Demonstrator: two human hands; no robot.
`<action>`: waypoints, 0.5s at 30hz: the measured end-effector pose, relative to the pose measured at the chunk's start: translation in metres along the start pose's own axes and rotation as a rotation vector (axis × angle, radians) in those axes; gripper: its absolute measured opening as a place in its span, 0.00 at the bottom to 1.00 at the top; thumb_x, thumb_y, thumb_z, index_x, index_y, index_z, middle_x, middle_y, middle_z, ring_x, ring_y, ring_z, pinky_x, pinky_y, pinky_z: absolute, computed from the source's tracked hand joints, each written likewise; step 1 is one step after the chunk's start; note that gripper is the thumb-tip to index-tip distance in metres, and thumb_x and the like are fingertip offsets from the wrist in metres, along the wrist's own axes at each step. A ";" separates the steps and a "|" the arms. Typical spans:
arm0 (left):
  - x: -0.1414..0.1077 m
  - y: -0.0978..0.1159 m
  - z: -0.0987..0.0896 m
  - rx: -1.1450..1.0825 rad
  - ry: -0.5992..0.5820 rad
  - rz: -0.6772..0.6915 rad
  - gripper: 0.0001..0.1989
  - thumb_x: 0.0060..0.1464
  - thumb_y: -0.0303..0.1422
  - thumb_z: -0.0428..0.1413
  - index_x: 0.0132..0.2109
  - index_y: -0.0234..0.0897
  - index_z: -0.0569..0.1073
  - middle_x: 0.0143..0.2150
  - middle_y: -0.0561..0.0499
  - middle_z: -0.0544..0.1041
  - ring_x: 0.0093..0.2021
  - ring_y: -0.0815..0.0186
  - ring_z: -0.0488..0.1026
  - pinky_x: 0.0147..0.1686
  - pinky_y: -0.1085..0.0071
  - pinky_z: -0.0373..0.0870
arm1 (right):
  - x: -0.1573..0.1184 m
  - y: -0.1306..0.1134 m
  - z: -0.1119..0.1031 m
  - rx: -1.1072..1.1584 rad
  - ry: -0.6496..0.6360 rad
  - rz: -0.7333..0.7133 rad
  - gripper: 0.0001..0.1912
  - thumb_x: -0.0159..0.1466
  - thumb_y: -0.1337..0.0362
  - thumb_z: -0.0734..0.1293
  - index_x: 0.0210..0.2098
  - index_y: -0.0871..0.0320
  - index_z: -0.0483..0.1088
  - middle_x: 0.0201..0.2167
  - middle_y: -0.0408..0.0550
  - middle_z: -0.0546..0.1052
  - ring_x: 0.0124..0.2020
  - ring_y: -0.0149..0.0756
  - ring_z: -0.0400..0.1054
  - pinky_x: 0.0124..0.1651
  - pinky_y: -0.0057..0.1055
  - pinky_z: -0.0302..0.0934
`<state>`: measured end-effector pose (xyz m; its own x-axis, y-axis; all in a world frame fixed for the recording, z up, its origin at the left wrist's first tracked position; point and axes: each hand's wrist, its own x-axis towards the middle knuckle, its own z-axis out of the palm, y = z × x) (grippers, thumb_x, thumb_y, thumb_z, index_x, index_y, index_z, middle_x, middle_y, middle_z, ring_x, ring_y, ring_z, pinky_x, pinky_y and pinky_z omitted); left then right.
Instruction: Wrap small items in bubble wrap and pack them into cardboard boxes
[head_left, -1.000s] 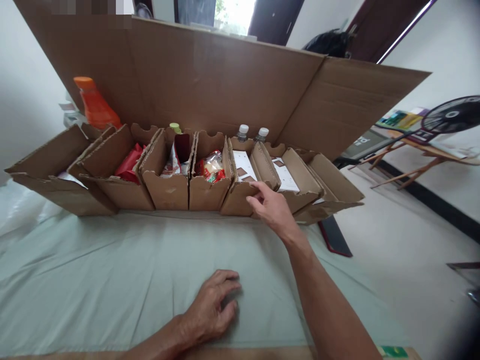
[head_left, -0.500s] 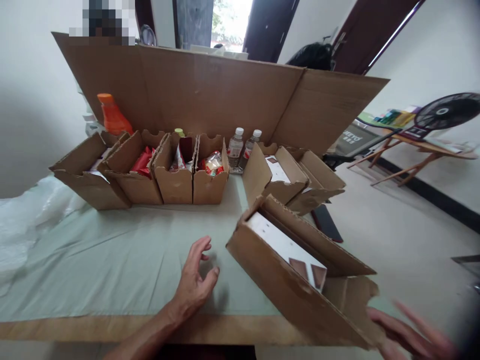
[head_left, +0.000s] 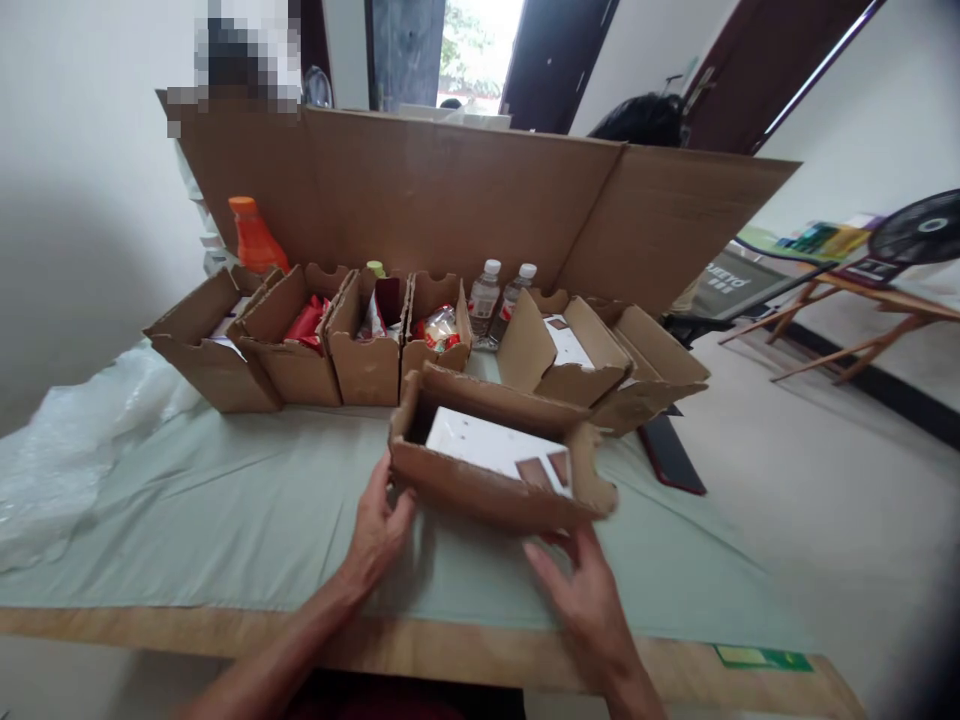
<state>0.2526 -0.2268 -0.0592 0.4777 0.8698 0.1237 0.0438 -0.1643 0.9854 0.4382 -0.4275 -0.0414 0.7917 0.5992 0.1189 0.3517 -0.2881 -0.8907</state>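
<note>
An open-topped cardboard box point(head_left: 480, 490) is held crosswise above the cloth, tilted toward me. Inside it lies a white carton point(head_left: 487, 440) with brown squares at one end. My left hand point(head_left: 379, 535) grips the box's left end, its fingertips partly hidden behind the cardboard. Under the right end, my right hand point(head_left: 589, 595) holds the lower edge; its thumb shows in front and most fingers are hidden.
Behind stand several cardboard boxes with packets, including one with a red packet point(head_left: 307, 322). Two clear bottles point(head_left: 484, 295), an orange bottle point(head_left: 255, 235) and a tall cardboard panel point(head_left: 450, 190) are further back. Bubble wrap point(head_left: 82, 450) lies left; a dark flat object point(head_left: 671, 455) lies right.
The box has moved left and swung from a diagonal to nearly crosswise. My left hand, apart from it before, now holds its left end. My right hand has come in from the far right.
</note>
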 end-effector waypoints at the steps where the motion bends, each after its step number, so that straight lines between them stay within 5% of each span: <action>1: 0.012 0.000 -0.010 0.026 0.029 0.019 0.27 0.61 0.33 0.53 0.67 0.39 0.65 0.61 0.40 0.75 0.59 0.54 0.74 0.57 0.57 0.71 | 0.018 -0.008 0.015 0.055 -0.036 -0.024 0.34 0.57 0.45 0.73 0.57 0.54 0.68 0.51 0.55 0.79 0.43 0.46 0.77 0.48 0.43 0.73; 6: 0.055 -0.010 -0.028 0.129 0.021 0.089 0.24 0.58 0.32 0.54 0.62 0.38 0.72 0.58 0.40 0.77 0.58 0.54 0.74 0.59 0.56 0.69 | 0.070 -0.008 0.066 0.225 0.024 -0.016 0.39 0.57 0.44 0.71 0.61 0.58 0.65 0.56 0.61 0.76 0.50 0.48 0.75 0.55 0.48 0.70; 11: 0.054 -0.022 -0.025 0.196 0.031 0.092 0.22 0.59 0.32 0.53 0.60 0.38 0.73 0.59 0.40 0.77 0.60 0.53 0.72 0.63 0.54 0.67 | 0.056 0.024 0.070 0.089 0.064 0.055 0.38 0.57 0.41 0.71 0.59 0.60 0.70 0.53 0.61 0.79 0.50 0.50 0.75 0.58 0.52 0.68; 15: 0.057 -0.023 -0.028 0.260 0.011 0.101 0.26 0.57 0.31 0.55 0.63 0.38 0.71 0.59 0.41 0.78 0.59 0.55 0.74 0.63 0.55 0.68 | 0.056 0.027 0.068 0.051 0.128 0.069 0.38 0.57 0.44 0.72 0.60 0.60 0.70 0.47 0.58 0.80 0.46 0.49 0.76 0.57 0.52 0.68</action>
<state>0.2545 -0.1603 -0.0716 0.4819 0.8474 0.2228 0.2205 -0.3634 0.9052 0.4576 -0.3511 -0.0883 0.8715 0.4781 0.1093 0.2716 -0.2850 -0.9192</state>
